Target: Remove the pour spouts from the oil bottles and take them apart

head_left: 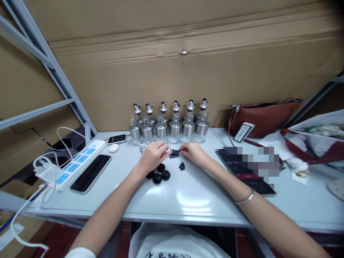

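White table, cardboard behind; glass bottles in two rows toward back. Left hand pinches small silvery part. Right hand, narrow grip, fingertips at slim black piece (both parts between hands, before bottles).

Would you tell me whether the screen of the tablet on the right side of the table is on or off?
It is on: the tablet shows pale timer digits and a red patch against its dark screen.
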{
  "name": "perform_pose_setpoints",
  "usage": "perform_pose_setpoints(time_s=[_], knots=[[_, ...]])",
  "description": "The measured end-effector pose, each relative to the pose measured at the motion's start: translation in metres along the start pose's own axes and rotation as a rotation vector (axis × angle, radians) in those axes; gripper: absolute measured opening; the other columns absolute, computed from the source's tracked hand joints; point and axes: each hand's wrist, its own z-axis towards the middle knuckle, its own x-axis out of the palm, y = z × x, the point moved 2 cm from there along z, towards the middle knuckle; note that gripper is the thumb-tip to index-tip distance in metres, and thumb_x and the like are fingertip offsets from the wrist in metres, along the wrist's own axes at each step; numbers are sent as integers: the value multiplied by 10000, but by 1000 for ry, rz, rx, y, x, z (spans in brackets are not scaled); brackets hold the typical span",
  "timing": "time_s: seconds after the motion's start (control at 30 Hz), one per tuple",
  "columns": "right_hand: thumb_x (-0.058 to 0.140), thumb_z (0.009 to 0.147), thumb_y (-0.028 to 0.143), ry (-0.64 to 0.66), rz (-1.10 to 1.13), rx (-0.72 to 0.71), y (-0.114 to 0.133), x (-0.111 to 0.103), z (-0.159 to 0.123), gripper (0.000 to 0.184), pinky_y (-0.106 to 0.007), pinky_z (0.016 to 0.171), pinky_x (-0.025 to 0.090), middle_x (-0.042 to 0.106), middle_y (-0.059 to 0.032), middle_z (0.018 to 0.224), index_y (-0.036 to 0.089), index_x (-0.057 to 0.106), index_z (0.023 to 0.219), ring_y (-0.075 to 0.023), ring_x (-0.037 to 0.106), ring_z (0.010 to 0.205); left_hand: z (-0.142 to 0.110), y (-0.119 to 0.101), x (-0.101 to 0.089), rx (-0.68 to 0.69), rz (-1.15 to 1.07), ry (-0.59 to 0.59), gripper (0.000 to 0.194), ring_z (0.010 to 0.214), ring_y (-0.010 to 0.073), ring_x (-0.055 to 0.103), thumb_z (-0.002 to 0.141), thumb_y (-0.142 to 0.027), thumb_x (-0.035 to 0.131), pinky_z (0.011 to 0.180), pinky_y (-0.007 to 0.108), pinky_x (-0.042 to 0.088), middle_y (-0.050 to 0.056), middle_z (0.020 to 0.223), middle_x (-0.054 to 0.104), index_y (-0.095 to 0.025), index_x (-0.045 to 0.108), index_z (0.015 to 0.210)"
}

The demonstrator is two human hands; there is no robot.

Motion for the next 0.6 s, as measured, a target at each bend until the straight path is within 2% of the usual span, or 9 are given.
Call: perform_pose_setpoints(time_s=[0.33,0.47,0.6], knots=[[576,773,90,-4,103,-108,9,3,-3,162,-266,708,449,638,-69,829,147,706,851,-167,592,727,0,1,0,7,-9,-6,222,636,124,524,924,-324,454,604,237,372,12,729,577,-157,539,805],[572,772,89,42,118,-192,11,4,-5,166,-276,722,452,626,-67,805,161,720,794,-176,598,738,1,1,0,9,-2,-8,239,624,122,520,925,-335,450,596,234,368,11,716,572,-156,538,794],[572,758,79,70,109,-216,11,4,-7,175,-275,716,453,625,-58,784,173,720,753,-175,599,728,1,1,-1,10,-5,-17,229,633,122,526,925,-327,453,606,236,373,10,720,578,-155,540,800]])
